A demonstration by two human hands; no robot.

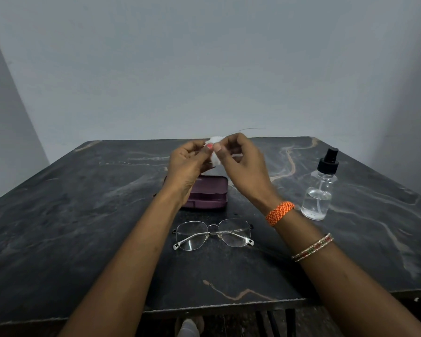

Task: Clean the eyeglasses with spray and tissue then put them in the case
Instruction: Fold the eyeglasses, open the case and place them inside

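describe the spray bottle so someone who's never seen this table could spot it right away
Start at the dark marbled table and look to its right side, past the person's right hand. There stands the spray bottle, upright and apart from everything else. It is the only clear, see-through container, partly filled with clear liquid and topped by a black pump nozzle, unlike the flat maroon case and the eyeglasses.

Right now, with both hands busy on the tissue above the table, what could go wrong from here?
1. The thin wire-framed eyeglasses lie folded directly under the raised forearms; a lowered arm could press or scrape them on the dark marble table.
2. The clear glass spray bottle with black pump stands close to the right hand's wrist; a sideways reach might topple it.
3. The small white tissue, pinched by both the right and the left hand, might tear.
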